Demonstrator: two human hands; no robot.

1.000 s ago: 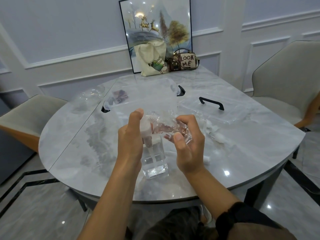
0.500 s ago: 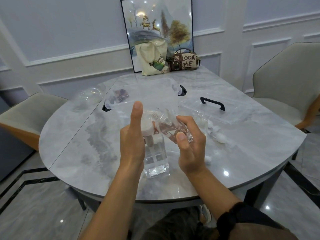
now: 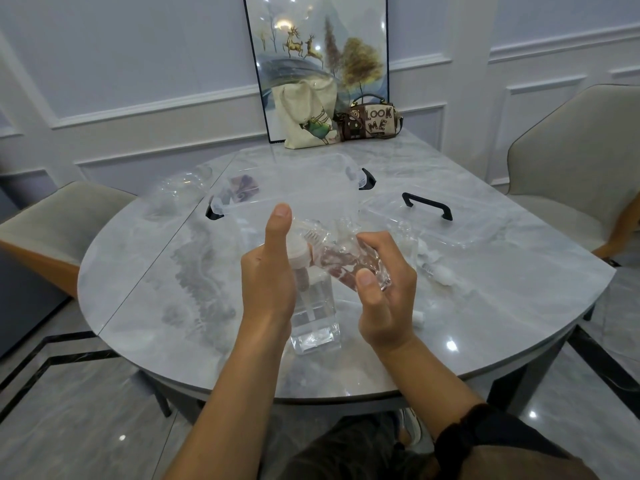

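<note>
Two-handed unwrapping, it seemed: left hand [image 3: 268, 282] gripped the clear square pump bottle [image 3: 315, 306] upright over the grey marble table [image 3: 173, 271], right hand [image 3: 384, 296] pinched its crinkled clear plastic wrapping [image 3: 348, 261], which next needed pulling free.

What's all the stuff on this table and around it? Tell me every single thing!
pump bottle: one, clear with white pump, upright, near side of table
plastic wrapper: one, clear, crinkled, beside the pump
storage box: one, clear with black latches, mid table
lid: one, clear with black handle, right of box
tote bag: one, cream, far edge
handbag: one, brown, beside tote bag
picture: one, black frame, against wall
chairs: two, beige, left and right
table: one, grey marble
left hand: grips pump bottle
right hand: holds plastic wrapper
</note>
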